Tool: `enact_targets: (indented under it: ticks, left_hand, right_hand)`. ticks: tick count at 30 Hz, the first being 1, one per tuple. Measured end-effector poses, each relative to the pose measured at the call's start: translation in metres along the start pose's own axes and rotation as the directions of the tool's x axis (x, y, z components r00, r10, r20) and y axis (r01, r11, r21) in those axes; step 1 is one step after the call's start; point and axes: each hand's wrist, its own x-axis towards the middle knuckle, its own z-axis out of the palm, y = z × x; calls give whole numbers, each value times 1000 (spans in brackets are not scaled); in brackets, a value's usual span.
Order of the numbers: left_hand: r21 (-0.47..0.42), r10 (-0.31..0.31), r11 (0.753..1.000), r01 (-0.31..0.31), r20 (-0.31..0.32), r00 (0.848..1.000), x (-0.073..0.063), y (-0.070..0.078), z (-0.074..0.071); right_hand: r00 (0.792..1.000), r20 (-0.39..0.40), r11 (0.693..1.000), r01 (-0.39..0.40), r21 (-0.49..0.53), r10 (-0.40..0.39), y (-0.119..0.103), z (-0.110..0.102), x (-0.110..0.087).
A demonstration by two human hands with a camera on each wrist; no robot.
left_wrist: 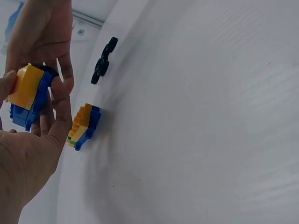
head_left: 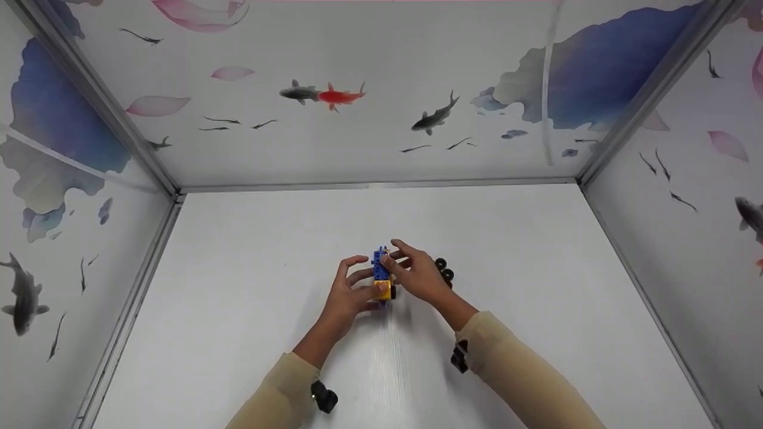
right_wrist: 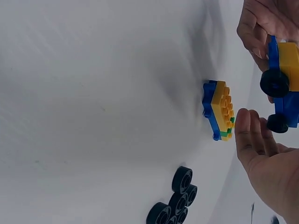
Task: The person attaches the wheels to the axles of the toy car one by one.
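A toy car (head_left: 382, 271) of blue and yellow building blocks is held up between both hands, with two black wheels (right_wrist: 274, 83) visible on one side. My left hand (head_left: 350, 292) grips its near, yellow part, the thumb on the yellow block (left_wrist: 26, 87). At the blue far part is my right hand (head_left: 420, 276), its thumb on top of the blue base and its other fingers (right_wrist: 258, 135) by the farther wheel. Its index finger sticks out, away from the car. In the head view the right hand covers that farther wheel.
A second yellow and blue block piece (right_wrist: 221, 111) with a bit of green lies on the white table (head_left: 238, 357). Several loose black wheels (head_left: 444, 271) lie together to the right of the hands. Printed panels (head_left: 381, 137) wall the table at the back and sides.
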Motion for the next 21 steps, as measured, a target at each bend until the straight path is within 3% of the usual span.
enact_targets:
  ticks: [9, 21]
  left_hand:
    - [9, 2, 1000, -2, 54, 999, -2, -3, 1]
    - [65, -16, 998, 15, 10, 1000, 0, 0, 0]
  right_hand:
    - [999, -21, 997, 43, -57, -44, -3, 3, 4]
    - [999, -54, 999, -5, -37, 3, 2, -2, 2]
